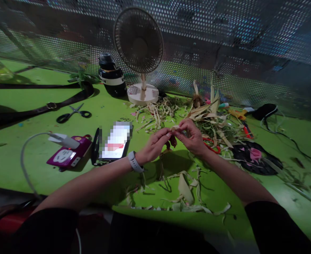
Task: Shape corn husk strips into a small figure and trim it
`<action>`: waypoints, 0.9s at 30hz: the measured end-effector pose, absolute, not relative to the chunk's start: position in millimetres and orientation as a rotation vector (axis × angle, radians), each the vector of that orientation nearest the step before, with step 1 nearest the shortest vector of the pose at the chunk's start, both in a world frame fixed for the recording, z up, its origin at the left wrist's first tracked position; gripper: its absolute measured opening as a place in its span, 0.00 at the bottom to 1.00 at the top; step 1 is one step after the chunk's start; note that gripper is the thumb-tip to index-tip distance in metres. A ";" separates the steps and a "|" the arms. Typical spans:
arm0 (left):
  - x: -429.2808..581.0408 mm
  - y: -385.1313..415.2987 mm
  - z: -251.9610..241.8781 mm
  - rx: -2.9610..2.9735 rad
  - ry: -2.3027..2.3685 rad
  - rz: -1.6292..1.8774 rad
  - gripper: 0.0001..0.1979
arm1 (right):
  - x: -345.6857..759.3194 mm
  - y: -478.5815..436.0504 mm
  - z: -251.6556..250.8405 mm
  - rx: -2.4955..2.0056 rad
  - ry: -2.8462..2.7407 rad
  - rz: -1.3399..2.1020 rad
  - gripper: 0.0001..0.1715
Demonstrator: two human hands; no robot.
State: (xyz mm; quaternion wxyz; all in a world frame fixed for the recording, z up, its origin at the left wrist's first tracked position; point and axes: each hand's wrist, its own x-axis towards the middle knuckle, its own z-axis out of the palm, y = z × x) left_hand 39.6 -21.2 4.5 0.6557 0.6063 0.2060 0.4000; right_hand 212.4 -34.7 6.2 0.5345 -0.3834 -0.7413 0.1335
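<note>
Both hands meet over the middle of the green table, fingertips close together on a small pale piece of dried corn husk [174, 128]. My left hand [156, 141], with a grey watch on the wrist, pinches it from the left. From the right, my right hand [191, 137] grips it between thumb and fingers. Below the fingers hangs a dark red bit [173, 141], whose kind I cannot make out. Pale husk strips [185, 188] lie scattered on the table nearer to me, and a heap of dry husks [205, 114] lies beyond my right hand.
A white fan [143, 93] and a black bottle [113, 76] stand at the back. To the left lie scissors [74, 112], a purple power strip [69, 153] with a plugged-in charger, and a lit phone [115, 141]. A black plate-like piece [258, 158] and cables lie right.
</note>
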 end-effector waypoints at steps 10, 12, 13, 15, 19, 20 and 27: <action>38.3 -22.8 5.5 1.770 0.539 0.977 0.14 | 202.8 -35.7 -5.1 -0.961 -1.423 0.856 0.20; 39.1 -22.3 4.8 1.834 0.544 0.983 0.13 | 201.2 -35.5 -6.8 -0.952 -1.411 0.888 0.20; 39.4 -22.0 4.5 1.846 0.542 0.977 0.13 | 200.8 -35.4 -7.3 -0.955 -1.420 0.896 0.20; 39.8 -21.3 4.5 1.807 0.541 0.946 0.13 | 201.1 -35.6 -7.4 -0.966 -1.443 0.861 0.18; 39.5 -18.5 7.6 1.639 0.558 0.929 0.16 | 206.5 -35.9 -3.2 -0.985 -1.586 0.472 0.13; 39.3 -17.4 8.7 1.616 0.564 0.944 0.16 | 208.4 -35.9 -1.8 -0.969 -1.654 0.350 0.11; 37.8 -12.2 10.9 1.642 0.541 0.982 0.16 | 215.2 -36.7 1.6 -0.914 -1.854 -0.031 0.09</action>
